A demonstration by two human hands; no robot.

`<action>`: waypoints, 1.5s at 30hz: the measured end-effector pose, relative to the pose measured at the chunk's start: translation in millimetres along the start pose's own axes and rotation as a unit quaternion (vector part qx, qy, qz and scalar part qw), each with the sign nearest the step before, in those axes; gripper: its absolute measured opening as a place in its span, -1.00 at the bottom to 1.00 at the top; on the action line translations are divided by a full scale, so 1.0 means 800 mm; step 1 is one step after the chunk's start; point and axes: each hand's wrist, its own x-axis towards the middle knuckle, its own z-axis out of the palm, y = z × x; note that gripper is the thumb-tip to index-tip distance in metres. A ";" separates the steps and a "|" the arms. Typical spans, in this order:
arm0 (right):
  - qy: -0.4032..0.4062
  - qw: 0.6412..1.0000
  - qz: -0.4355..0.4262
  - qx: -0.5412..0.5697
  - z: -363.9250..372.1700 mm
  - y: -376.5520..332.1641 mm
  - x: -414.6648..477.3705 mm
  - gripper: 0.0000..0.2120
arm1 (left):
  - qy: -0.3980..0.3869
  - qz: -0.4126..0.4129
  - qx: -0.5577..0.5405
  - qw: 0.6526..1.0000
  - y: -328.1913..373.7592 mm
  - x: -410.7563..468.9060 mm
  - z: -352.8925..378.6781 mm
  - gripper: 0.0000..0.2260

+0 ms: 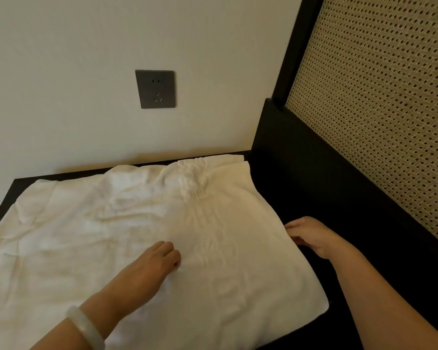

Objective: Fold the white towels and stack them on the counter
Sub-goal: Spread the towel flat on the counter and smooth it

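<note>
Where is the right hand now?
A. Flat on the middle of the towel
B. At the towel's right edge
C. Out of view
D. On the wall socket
B: the right hand grips the right edge of the towel, over the dark counter.

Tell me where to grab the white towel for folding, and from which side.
Best grip the white towel by its right edge, coming from the right, where the right hand is. That edge lies straight and free over the dark counter; the middle is flat and under the left hand.
</note>
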 end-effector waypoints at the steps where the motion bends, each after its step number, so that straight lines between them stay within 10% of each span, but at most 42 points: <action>1: 0.020 1.000 -0.007 0.001 0.002 0.003 0.000 -0.92 | -0.003 0.001 0.005 1.000 -0.002 -0.001 -0.001 -0.82; 27: 0.127 0.988 0.034 -0.079 0.016 0.007 0.018 -0.76 | 0.141 -0.054 -0.002 0.988 -0.008 -0.034 0.016 -0.88; 31: 0.222 0.911 -0.072 -0.340 0.046 -0.007 0.002 -0.58 | 0.166 -0.201 -0.041 0.965 -0.021 -0.060 0.020 -0.65; 35: 0.187 0.855 -0.317 -0.365 0.160 -0.001 -0.015 -0.50 | 0.157 -0.209 -0.050 0.964 -0.022 -0.073 0.022 -0.73; 45: 0.120 0.821 -0.300 -0.470 0.214 0.020 -0.022 -0.30 | 0.113 -0.108 0.065 0.986 -0.027 -0.081 0.008 -0.51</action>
